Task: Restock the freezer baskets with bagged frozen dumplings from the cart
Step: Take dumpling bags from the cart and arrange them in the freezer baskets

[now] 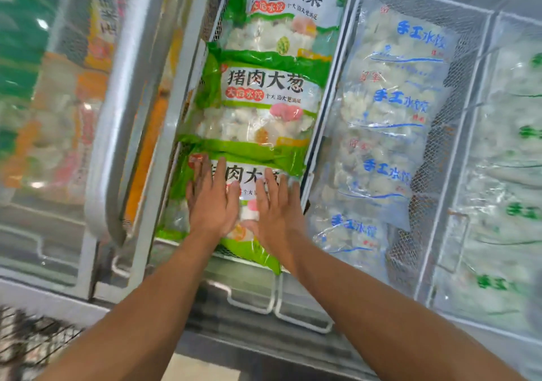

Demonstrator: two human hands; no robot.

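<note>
Both hands lie flat, side by side, on the nearest green dumpling bag [181, 175] in the middle wire basket [331, 93] of the freezer. The left hand [212, 204] and right hand [277, 207] press down with fingers straight and spread, grasping nothing. Two more green bags [264, 99] lie beyond it, overlapping. The next basket to the right holds clear bags with blue print [393, 102]

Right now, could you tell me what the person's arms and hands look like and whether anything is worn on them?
Both forearms are bare as far as the view shows: no sleeves reach into the picture. The left hand and the right hand wear no gloves, and no rings, watch or wristband show.
</note>
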